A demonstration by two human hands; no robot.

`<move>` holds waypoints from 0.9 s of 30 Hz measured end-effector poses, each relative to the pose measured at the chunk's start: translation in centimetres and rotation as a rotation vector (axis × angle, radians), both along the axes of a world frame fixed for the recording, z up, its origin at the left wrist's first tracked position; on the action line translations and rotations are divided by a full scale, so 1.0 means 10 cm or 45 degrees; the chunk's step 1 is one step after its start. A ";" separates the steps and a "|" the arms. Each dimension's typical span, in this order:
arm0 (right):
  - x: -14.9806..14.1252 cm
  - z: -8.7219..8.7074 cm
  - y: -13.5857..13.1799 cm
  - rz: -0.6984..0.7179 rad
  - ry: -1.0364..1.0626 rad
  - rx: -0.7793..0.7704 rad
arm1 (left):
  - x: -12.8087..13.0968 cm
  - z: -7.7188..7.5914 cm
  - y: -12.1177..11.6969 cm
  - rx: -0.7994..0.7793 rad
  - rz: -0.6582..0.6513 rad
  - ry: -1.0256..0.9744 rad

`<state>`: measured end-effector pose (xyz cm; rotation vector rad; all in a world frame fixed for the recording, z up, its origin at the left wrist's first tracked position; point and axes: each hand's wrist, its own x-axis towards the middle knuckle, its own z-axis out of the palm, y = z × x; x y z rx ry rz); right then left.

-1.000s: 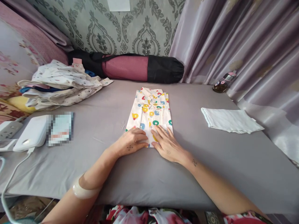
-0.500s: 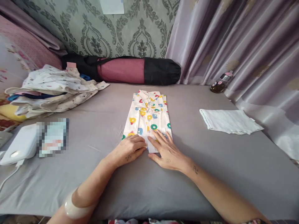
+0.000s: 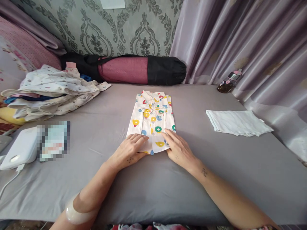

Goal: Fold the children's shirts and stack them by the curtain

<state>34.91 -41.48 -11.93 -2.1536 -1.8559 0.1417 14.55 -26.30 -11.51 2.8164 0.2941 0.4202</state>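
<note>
White printed shirt (image 3: 153,119) in hold: pinches its near left corner narrowly with the left hand (image 3: 132,147), near right corner with the right hand (image 3: 181,148), leaving the rest flat just beyond, toward the bed's (image 3: 148,195) back edge.

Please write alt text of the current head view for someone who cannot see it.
A person's bare left hand and right hand touch the near end of a white, multicoloured-print fabric shirt, folded on a grey sheet. Behind lies a long maroon-and-black cylindrical bag; a folded white cloth is at right.
</note>
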 end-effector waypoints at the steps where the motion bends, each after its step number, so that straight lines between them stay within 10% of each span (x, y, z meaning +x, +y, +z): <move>1: 0.03 0.00 -0.01 -0.011 0.004 0.003 | -0.02 0.00 0.02 0.024 0.018 0.029; 27: 0.49 -0.01 0.04 -0.322 0.261 0.109 | -0.16 -0.14 0.46 -0.305 0.763 -0.060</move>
